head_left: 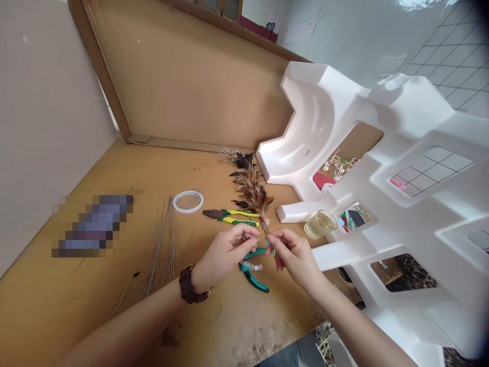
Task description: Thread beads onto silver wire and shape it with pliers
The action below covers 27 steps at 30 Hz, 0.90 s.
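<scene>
My left hand (233,248), with a dark watch (194,284) on its wrist, has thumb and fingers pinched together over the worktop; what they hold is too small to make out. Close beside it, my right hand (293,250) pinches small pale-blue beads (267,244) at its fingertips. The bound stem end of a brown and black feather bundle (250,183) reaches toward these fingertips; whether they touch it I cannot tell. Teal-handled pliers (255,280) lie under the hands, with a short row of pink and clear beads (252,266) over them. Yellow-green combination pliers (233,216) lie just beyond.
A white ring-shaped spool (188,202) and several thin wires (160,250) lie left of the pliers. A glass of pale liquid (320,225) stands at the right, beside a large white moulded foam piece (412,204). A cardboard panel (198,76) rises at the back.
</scene>
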Available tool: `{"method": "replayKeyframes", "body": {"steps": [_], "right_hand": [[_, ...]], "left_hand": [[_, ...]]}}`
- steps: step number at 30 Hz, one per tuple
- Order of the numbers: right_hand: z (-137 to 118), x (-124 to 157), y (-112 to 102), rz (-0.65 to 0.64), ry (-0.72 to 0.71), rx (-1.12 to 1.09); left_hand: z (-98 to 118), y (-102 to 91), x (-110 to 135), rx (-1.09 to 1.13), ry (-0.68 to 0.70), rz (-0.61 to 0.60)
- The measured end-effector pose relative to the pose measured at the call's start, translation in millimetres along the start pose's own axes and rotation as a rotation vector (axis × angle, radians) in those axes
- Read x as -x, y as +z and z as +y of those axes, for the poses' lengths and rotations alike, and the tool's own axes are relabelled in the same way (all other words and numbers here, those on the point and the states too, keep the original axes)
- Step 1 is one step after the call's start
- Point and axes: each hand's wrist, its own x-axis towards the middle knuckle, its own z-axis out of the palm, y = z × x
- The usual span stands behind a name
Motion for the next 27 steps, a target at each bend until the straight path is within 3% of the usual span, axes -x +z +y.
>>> {"method": "replayKeyframes", "body": {"steps": [5, 11, 17, 27], "right_hand": [[0, -2, -3, 0.031, 0.022, -0.046], [2, 0, -6, 0.018, 0.023, -0.084], [2, 0, -10, -0.133, 0.094, -0.216], [0, 0, -12, -0.159, 0.099, -0.213]], "left_hand": [[0, 1.5, -1, 0.059, -0.045, -0.003], [-5, 3.5, 1, -0.066, -0.046, 0.039], [-7, 2.6, 1, -0.166, 0.042, 0.005], [1, 1.2, 3, -0.459, 0.247, 0.011]]}}
